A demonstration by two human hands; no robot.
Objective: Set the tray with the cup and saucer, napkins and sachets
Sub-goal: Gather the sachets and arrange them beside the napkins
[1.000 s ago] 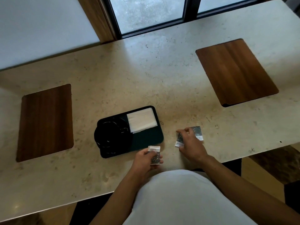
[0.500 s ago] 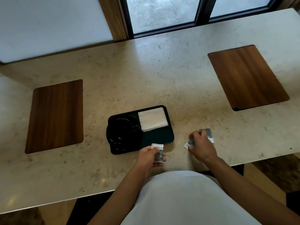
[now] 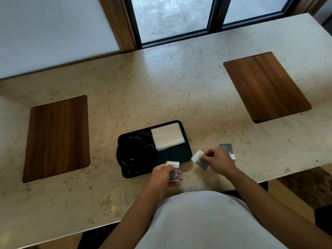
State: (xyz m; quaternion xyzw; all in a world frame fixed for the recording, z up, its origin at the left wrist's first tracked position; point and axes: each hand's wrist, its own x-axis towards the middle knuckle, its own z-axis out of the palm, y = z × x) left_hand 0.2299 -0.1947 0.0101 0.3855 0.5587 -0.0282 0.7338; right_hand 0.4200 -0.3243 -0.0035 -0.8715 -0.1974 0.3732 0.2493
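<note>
1. A dark rectangular tray [image 3: 181,155] with rounded corners lies on a pale speckled stone counter [image 3: 161,90], near its front edge.
2. On the tray's left half, a black cup [image 3: 133,149] sits on a black round saucer [image 3: 124,161]; the saucer overhangs the tray's left edge.
3. A white folded paper napkin [image 3: 168,136] lies flat in the tray's far right corner.
4. The left hand [image 3: 164,177], just in front of the tray, has its fingers closed around a small stack of grey-and-white sachets [image 3: 173,172]. The top white band reads something like "taikoo"; a white starburst is printed below.
5. The right hand [image 3: 218,161], right of the tray, pinches one similar tilted sachet [image 3: 199,158] between fingertips and thumb, just off the tray's near right corner.
6. Another grey sachet [image 3: 226,149] with white dots lies flat on the counter beyond the right hand; its small print is unreadable.
7. Two brown wooden panels, left [image 3: 57,137] and right [image 3: 265,87], are inset in the counter.
</note>
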